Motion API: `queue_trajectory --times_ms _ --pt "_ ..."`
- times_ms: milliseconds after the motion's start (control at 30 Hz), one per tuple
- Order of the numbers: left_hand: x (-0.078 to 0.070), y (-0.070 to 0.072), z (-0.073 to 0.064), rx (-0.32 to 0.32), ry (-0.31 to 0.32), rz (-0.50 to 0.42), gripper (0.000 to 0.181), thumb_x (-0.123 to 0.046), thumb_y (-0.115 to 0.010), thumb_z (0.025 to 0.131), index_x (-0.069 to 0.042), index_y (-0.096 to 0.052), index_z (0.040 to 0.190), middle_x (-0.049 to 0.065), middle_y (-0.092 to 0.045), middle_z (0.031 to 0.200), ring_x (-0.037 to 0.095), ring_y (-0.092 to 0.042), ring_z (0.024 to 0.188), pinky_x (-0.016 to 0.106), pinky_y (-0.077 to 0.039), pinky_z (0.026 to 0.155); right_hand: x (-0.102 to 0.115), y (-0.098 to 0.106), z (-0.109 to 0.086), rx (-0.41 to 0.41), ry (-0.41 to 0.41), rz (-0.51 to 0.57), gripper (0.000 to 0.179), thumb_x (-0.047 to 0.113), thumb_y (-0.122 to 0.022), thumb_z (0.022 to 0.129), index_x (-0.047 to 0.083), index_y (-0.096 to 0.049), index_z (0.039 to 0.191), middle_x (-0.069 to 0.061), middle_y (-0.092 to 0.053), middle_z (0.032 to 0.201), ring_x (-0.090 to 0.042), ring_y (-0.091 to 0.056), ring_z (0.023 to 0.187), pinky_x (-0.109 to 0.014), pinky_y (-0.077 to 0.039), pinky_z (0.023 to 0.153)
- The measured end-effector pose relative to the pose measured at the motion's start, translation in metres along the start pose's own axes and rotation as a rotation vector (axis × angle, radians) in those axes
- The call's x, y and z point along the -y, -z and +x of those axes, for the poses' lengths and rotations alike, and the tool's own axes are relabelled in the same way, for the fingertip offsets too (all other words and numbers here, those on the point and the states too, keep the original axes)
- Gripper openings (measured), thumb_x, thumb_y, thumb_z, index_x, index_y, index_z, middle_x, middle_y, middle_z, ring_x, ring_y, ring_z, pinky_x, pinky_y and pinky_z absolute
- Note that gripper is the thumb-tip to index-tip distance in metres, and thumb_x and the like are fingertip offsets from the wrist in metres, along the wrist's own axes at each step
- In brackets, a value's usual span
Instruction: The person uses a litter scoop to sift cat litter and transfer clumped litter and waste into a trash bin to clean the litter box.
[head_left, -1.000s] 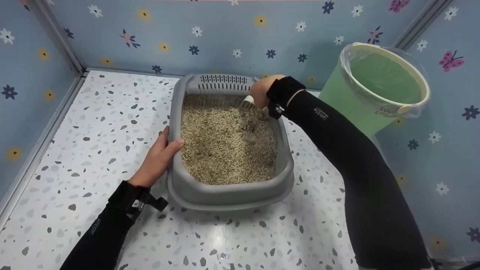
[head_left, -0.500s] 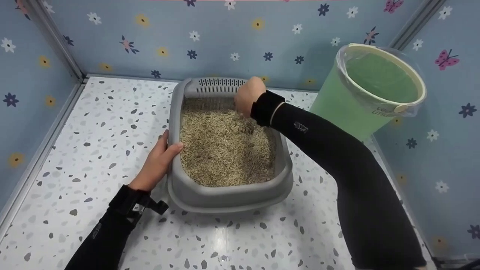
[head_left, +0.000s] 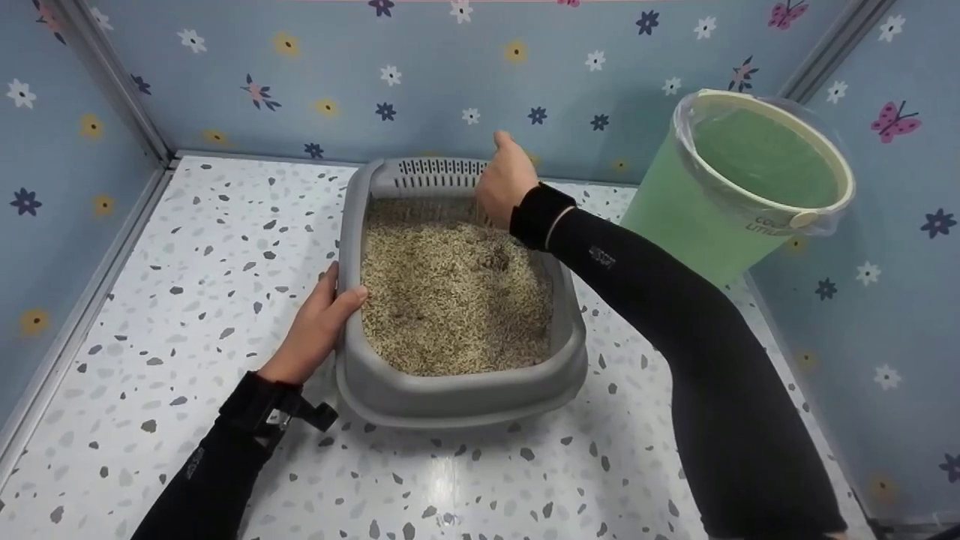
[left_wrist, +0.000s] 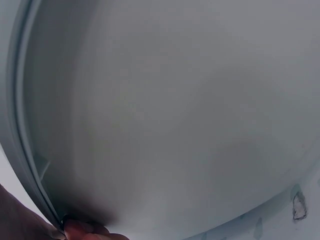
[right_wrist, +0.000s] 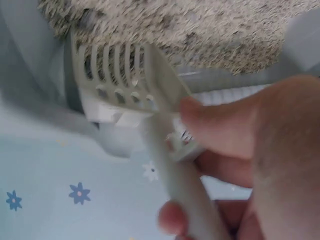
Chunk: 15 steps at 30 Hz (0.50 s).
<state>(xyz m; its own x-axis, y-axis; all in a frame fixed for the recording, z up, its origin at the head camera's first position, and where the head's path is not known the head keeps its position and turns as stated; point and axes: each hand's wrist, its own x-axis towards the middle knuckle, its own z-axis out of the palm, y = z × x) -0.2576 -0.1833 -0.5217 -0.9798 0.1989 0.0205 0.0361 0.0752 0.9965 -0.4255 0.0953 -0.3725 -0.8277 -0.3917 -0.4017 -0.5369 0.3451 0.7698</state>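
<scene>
A grey litter box (head_left: 461, 397) filled with beige pellet litter (head_left: 427, 300) stands in the middle of the head view. My left hand (head_left: 311, 334) grips its left rim, thumb over the top and fingers on the outer side. At the back right corner, my right hand (head_left: 508, 184) holds a pale slotted litter scoop (right_wrist: 117, 95) by its handle. The right wrist view shows the scoop's slots close against the litter near the box wall. In the head view the hand hides the scoop. A dark patch of litter (head_left: 495, 260) lies just in front of that hand.
A green bin (head_left: 667, 217) with a clear liner and cream rim stands to the right, behind my right forearm. Blue flowered panels (head_left: 435, 90) enclose the back and both sides. The box rests on a white speckled surface (head_left: 217, 300).
My right hand has moved left from the box's right edge and turned, so its thumb points up and the scoop is now hidden in the head view. My left hand keeps its hold.
</scene>
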Motion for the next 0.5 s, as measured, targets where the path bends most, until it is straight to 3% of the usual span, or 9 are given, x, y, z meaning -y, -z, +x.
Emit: queue_trajectory --times_ms 200,367,500 --pt "-0.002 0.000 0.000 -0.010 -0.007 -0.009 0.094 -0.038 -0.059 0.112 -0.004 -0.003 0.179 0.019 -0.009 0.185 0.031 -0.018 0.168 0.043 -0.014 0.137 -0.019 -0.003 0.003 -0.063 0.050 0.100 0.040 0.026 -0.046 0.115 0.018 -0.045 0.076 0.001 -0.050 0.069 -0.029 -0.067 0.093 -0.063 -0.014 0.134" --pt "-0.002 -0.001 0.000 -0.006 -0.011 -0.016 0.090 -0.037 -0.057 0.113 -0.007 -0.004 0.179 0.017 -0.010 0.185 0.028 -0.017 0.168 0.043 -0.014 0.137 -0.029 -0.018 0.007 -0.103 0.027 0.262 0.040 0.034 -0.051 0.110 0.018 -0.045 0.074 0.002 -0.043 0.065 -0.029 -0.066 0.089 -0.062 -0.018 0.134" --pt "0.001 -0.002 0.001 -0.009 -0.025 -0.015 0.088 -0.035 -0.057 0.113 -0.006 -0.007 0.179 0.017 -0.015 0.184 0.028 -0.020 0.168 0.044 -0.014 0.137 -0.034 -0.029 0.013 -0.101 0.007 0.359 0.032 0.025 -0.054 0.099 0.017 -0.040 0.072 0.003 -0.035 0.064 -0.030 -0.063 0.082 -0.061 -0.020 0.134"
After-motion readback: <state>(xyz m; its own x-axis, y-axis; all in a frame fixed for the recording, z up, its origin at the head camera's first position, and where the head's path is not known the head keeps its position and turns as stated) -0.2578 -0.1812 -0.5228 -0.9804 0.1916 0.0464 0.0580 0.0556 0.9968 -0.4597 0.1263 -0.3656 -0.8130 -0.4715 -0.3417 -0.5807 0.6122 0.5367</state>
